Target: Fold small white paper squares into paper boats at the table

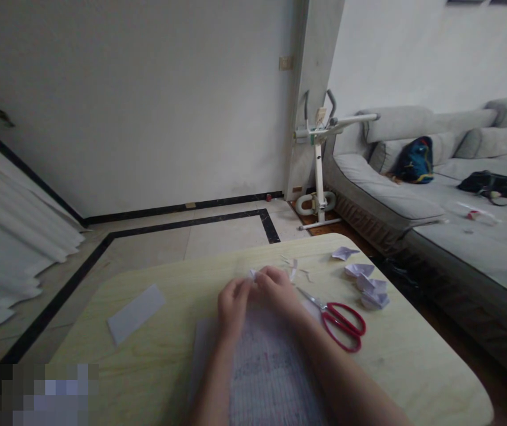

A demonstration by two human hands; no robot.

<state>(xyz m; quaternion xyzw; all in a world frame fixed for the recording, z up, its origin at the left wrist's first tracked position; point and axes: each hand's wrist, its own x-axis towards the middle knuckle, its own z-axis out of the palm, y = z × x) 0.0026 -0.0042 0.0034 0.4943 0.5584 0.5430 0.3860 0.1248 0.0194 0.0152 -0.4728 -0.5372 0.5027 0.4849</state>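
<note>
My left hand [234,302] and my right hand [276,289] meet over the far part of the table, fingers closed together on a small piece of white paper [252,273]. Only a tip of that paper shows; the fingers cover the rest. Below my forearms lies a lined sheet with writing [271,373]. Just right of my right hand are red-handled scissors [344,324], blades pointing to the far left. Thin paper scraps [294,269] lie beyond my right hand. Several folded paper pieces [371,287] sit along the table's right side.
A blank paper rectangle [136,313] rests on the left of the wooden table [155,384]. Past the table stands a white exercise machine [319,171] by the wall. To the right, a grey sofa [479,236] holds a blue backpack [416,160] and a black bag [495,183].
</note>
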